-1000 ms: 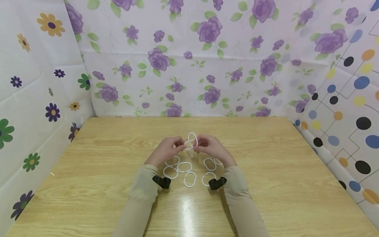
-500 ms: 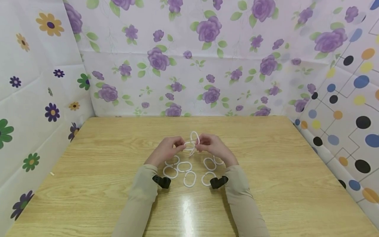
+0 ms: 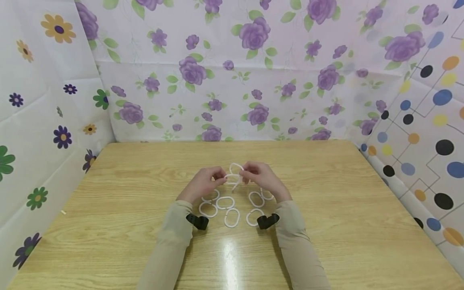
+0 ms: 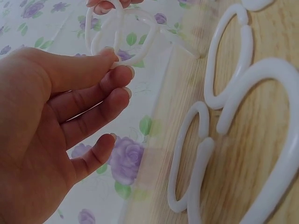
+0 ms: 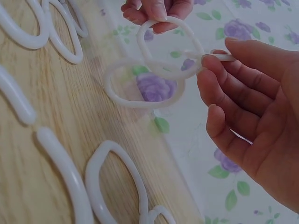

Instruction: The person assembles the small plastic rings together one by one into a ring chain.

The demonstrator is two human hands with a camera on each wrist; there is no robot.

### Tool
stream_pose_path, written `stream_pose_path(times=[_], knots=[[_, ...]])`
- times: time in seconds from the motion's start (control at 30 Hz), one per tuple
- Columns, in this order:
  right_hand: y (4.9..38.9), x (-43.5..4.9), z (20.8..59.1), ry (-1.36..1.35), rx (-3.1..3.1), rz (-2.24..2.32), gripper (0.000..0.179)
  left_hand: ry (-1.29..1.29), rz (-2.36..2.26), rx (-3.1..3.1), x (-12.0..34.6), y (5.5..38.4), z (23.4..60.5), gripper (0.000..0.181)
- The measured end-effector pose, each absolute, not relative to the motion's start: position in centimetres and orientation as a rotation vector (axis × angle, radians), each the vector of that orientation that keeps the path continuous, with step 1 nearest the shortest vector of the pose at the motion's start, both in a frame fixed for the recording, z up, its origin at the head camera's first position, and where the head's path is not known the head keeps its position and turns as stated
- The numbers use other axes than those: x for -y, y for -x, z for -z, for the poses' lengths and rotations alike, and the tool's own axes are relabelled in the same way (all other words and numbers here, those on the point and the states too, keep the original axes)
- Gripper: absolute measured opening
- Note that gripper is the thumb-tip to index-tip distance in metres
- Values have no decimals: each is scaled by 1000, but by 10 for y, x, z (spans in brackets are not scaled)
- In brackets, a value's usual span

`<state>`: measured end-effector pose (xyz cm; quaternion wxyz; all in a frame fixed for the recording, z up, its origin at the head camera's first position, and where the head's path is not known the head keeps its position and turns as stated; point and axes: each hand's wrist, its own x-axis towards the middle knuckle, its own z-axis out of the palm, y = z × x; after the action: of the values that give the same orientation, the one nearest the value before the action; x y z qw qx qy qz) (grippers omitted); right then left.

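My left hand [image 3: 206,183] pinches one white plastic oval chain link [image 5: 170,20] between thumb and index finger, above the table's far middle. A second white link [image 5: 145,104] hangs through it, lower down in the right wrist view. On the other side, my right hand [image 3: 264,178] pinches a third link [image 5: 225,58] by thumb and fingertips; it appears nearly edge-on there and meets the left hand's link right at the fingertips. In the left wrist view the left hand [image 4: 60,116] has its lower fingers loosely bent, apart from the links.
Several loose white links lie on the wooden table [image 3: 145,241] beneath and nearer than the hands, among them a link [image 3: 238,219] at the front middle. A flowered cloth [image 3: 232,100] stands behind the table, with patterned cloths at both sides.
My right hand has shifted slightly right and up, and its upper link has tilted over to the right. The hanging link has swung. My left hand has hardly moved.
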<state>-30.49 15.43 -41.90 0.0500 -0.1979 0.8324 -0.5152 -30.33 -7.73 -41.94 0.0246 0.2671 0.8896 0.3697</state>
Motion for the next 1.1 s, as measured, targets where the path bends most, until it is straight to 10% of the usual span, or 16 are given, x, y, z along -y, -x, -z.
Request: stream_pose_path(times=[1.1], knots=[[301, -150, 412, 656, -2521, 1605, 27, -784, -1117, -2631, 72, 300, 417, 36]])
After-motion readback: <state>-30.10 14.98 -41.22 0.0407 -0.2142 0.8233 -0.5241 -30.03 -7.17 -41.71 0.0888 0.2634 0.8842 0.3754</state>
